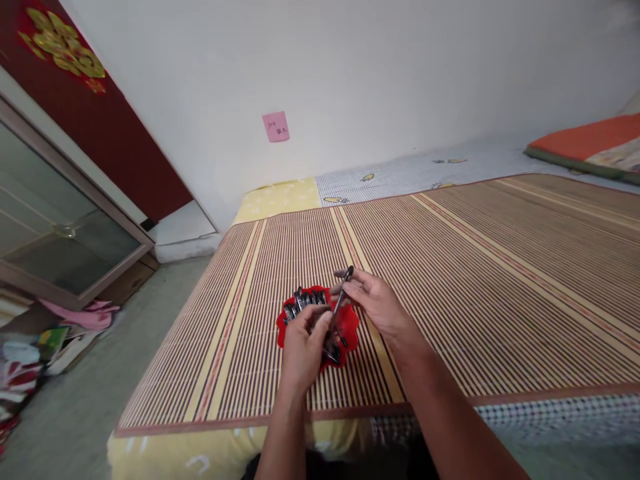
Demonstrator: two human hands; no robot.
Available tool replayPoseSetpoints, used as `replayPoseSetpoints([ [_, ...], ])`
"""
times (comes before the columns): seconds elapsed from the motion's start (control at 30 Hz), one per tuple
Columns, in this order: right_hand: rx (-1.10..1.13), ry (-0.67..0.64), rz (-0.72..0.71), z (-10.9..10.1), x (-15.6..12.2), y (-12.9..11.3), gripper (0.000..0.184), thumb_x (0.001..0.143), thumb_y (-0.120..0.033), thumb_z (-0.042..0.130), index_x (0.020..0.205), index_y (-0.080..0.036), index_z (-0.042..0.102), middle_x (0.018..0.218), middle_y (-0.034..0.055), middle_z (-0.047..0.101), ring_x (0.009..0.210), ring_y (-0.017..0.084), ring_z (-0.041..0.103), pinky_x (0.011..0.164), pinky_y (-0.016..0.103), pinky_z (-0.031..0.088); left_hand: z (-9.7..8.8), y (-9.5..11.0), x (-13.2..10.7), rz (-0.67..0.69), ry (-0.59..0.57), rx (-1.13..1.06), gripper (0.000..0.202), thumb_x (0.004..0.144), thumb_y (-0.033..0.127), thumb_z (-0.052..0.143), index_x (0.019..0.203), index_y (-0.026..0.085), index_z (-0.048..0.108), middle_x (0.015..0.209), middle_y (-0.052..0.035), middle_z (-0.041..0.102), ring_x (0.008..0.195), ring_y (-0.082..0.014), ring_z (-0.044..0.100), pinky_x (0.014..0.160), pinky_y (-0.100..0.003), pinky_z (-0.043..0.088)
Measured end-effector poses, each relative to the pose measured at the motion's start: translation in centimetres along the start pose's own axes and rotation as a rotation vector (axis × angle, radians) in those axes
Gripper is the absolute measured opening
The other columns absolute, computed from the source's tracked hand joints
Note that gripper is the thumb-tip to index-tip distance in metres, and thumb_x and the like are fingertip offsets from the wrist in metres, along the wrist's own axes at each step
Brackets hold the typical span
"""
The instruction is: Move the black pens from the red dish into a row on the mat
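A slim dark stick-like piece with a rounded black upper end (pixel 342 295), perhaps a pen, slants between my two hands above the mat. My left hand (pixel 305 341) pinches its lower end between thumb and fingers. Near the upper end, my right hand (pixel 374 300) grips the same piece with thumb and fingertips; they look darkened. Right below is a red scalloped tray (pixel 353 339). Several glossy black slender pieces (pixel 303 300) lie in it, mostly in its far left part, and more at its near side. My left hand covers part of the tray.
The tray stands on a striped bamboo mat (pixel 450 280) over a bed with a yellow patterned sheet (pixel 280 200). Folded orange bedding (pixel 585 141) lies at the far right. A glass-panelled door (pixel 65 220) and clothes (pixel 23 373) are on the left, beside bare floor (pixel 145 320).
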State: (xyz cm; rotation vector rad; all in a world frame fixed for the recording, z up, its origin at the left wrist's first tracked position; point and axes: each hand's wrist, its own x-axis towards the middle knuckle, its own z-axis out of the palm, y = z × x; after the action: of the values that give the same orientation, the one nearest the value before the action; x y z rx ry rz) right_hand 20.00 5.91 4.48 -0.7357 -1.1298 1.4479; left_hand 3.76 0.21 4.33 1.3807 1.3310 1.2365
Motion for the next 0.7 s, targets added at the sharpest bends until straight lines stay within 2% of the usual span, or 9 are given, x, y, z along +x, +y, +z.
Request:
replayPoseSetpoints([
  [0.07,-0.06,0.062,-0.008,-0.7,0.1,0.1,0.033,0.081,-0.036,0.07,0.107,-0.017,0.065,0.083,0.0042,0.074,0.072,0.015,0.071,0.066,0.027,0.057,-2.1,0.2,0.1,0.053,0.141,0.098,0.022,0.087,0.039,0.06,0.092,0.019,0.066,0.085,-0.0022,0.069,0.08,-0.0169,0.063,0.073,-0.026,0.049],
  [0.13,-0.131,0.149,-0.012,-1.2,0.3,0.2,0.037,0.081,-0.036,0.07,0.111,-0.016,0.065,0.082,0.0042,0.073,0.065,0.014,0.068,0.056,0.024,0.054,-4.4,0.4,0.1,0.046,0.245,0.195,0.025,0.087,0.042,0.059,0.088,0.018,0.065,0.079,-0.0016,0.067,0.074,-0.0164,0.061,0.068,-0.026,0.048],
  [0.2,-0.211,0.204,-0.001,-1.2,0.3,0.4,0.041,0.079,-0.034,0.071,0.115,-0.015,0.064,0.08,0.0035,0.072,0.06,0.014,0.066,0.049,0.023,0.05,-6.2,0.3,0.0,0.001,0.246,0.266,0.028,0.087,0.045,0.058,0.081,0.018,0.063,0.072,-0.0008,0.065,0.067,-0.0159,0.059,0.062,-0.025,0.046],
  [0.27,-0.281,0.216,0.016,-0.8,0.4,1.0,0.042,0.079,-0.032,0.071,0.117,-0.014,0.064,0.076,0.0022,0.07,0.058,0.014,0.065,0.048,0.024,0.05,-7.1,0.1,0.0,-0.036,0.19,0.305,0.031,0.087,0.046,0.057,0.075,0.018,0.061,0.067,-0.0007,0.062,0.063,-0.0159,0.057,0.059,-0.025,0.044],
  [0.33,-0.321,0.215,0.03,-0.1,0.5,1.7,0.041,0.078,-0.029,0.071,0.116,-0.015,0.064,0.076,0.0022,0.07,0.058,0.015,0.066,0.05,0.026,0.051,-7.3,-0.4,0.0,-0.049,0.137,0.328,0.032,0.087,0.046,0.055,0.071,0.019,0.059,0.065,-0.0011,0.061,0.061,-0.0164,0.056,0.058,-0.026,0.044],
  [0.43,-0.363,0.179,0.058,0.6,0.6,2.8,0.042,0.08,-0.029,0.068,0.12,-0.016,0.063,0.091,0.0074,0.071,0.069,0.018,0.069,0.059,0.031,0.055,-6.9,-1.1,0.1,-0.049,0.113,0.355,0.032,0.088,0.045,0.051,0.071,0.019,0.06,0.067,-0.0018,0.062,0.061,-0.0167,0.056,0.057,-0.026,0.042],
  [0.57,-0.761,0.144,-0.012,1.4,0.0,3.0,0.037,0.081,-0.025,0.067,0.118,-0.017,0.064,0.107,0.0119,0.069,0.088,0.022,0.067,0.079,0.038,0.053,-6.6,-1.7,0.3,-0.071,0.135,0.315,0.03,0.09,0.043,0.047,0.078,0.019,0.06,0.071,-0.002,0.063,0.06,-0.0166,0.058,0.056,-0.026,0.043],
  [0.63,-0.976,0.072,-0.031,2.4,-0.5,2.6,0.022,0.084,-0.028,0.066,0.103,-0.018,0.067,0.101,0.0097,0.07,0.086,0.021,0.066,0.078,0.036,0.05,-6.5,-1.8,0.3,-0.073,0.14,0.274,0.028,0.091,0.042,0.047,0.081,0.019,0.06,0.071,-0.0022,0.064,0.061,-0.0174,0.061,0.058,-0.028,0.046],
  [0.7,-1.086,-0.089,0.047,3.7,-1.2,2.3,0.014,0.083,-0.032,0.068,0.086,-0.019,0.066,0.084,0.0065,0.07,0.075,0.02,0.064,0.067,0.031,0.046,-6.3,-2.0,0.3,-0.057,0.142,0.234,0.027,0.091,0.041,0.047,0.081,0.019,0.06,0.072,-0.0025,0.065,0.065,-0.0183,0.063,0.062,-0.029,0.05],
])
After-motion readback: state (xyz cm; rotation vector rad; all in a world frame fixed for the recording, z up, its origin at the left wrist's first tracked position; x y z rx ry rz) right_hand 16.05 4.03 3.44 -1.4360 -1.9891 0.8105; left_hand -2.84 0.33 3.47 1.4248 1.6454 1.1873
